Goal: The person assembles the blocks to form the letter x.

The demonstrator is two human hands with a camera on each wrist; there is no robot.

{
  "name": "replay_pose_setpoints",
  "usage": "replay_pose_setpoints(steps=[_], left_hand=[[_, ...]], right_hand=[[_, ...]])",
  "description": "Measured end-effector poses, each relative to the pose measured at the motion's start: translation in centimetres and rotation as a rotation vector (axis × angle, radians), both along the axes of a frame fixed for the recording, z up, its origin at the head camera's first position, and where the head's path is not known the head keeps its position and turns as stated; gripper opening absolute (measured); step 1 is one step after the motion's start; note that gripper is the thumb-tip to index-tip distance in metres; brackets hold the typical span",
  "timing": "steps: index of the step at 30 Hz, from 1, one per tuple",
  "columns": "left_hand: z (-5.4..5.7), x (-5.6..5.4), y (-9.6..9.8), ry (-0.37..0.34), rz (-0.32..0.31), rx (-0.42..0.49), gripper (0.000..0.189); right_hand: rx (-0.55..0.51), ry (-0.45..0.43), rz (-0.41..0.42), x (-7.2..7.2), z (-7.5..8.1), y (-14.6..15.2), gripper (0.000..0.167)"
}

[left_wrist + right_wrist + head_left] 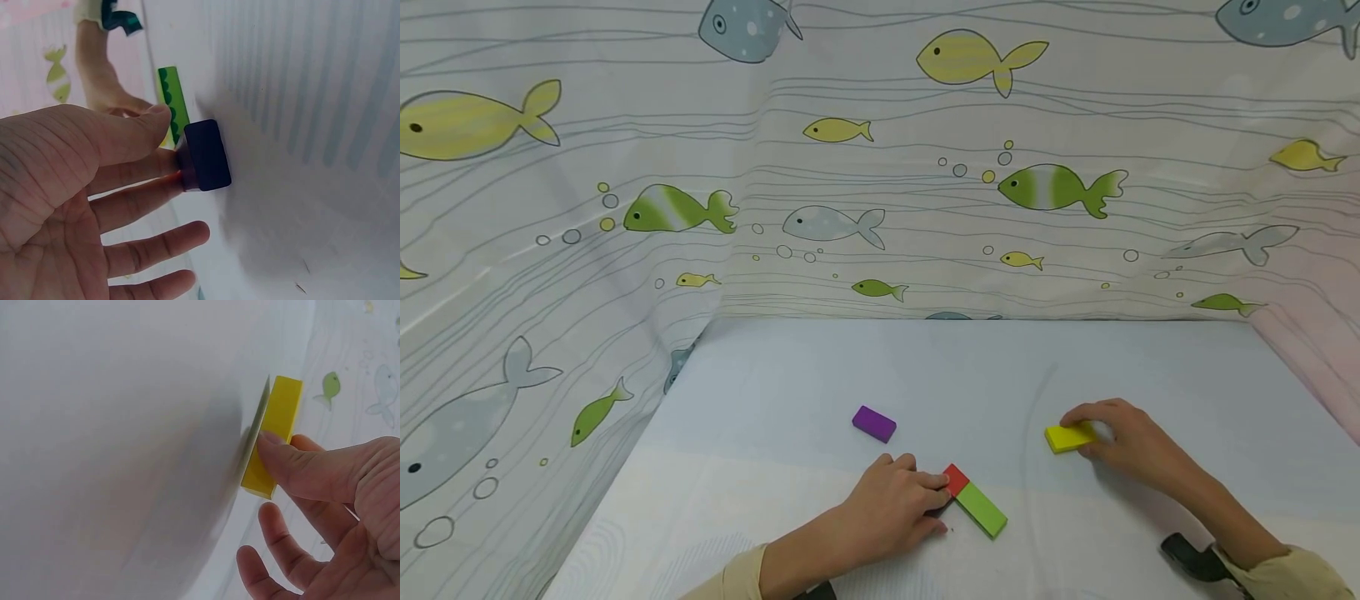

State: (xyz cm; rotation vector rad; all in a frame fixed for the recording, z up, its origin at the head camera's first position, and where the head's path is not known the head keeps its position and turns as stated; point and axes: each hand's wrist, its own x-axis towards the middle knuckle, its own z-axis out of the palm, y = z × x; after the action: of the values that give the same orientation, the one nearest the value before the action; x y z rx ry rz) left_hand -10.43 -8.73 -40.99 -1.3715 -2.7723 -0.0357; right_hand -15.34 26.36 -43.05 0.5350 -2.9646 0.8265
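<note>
- Head: left hand (891, 508) spread, fingertips against the red block (956, 480). Green block (982, 512) butts up to the red one, on the worktop (775, 367).
- Head: purple block (874, 424) lies beyond the left hand, touching nothing. Right hand (1131, 442) pinches the yellow block (1066, 438), well apart from the others.
- Left wrist: index and middle tips on a block, its near end dark, reddish by the fingers. Green block behind it.
- Right wrist: thumb on the yellow block's face, finger behind, other two fingers loose. Can't tell if the block touches the worktop.
</note>
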Motion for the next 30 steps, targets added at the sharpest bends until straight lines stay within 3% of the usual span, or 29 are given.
replay_pose_setpoints(steps=[13,30], left_hand=[[0.1,0.1,0.0,-0.013,0.01,-0.003,0.032],[-0.3,0.0,-0.1,-0.019,0.006,0.02,0.033]], right_hand=[[-0.003,-0.006,-0.011,-0.1,0.4,-0.1,0.043],[-0.025,0.016,0.041,-0.6,1.1,-0.9,0.045]])
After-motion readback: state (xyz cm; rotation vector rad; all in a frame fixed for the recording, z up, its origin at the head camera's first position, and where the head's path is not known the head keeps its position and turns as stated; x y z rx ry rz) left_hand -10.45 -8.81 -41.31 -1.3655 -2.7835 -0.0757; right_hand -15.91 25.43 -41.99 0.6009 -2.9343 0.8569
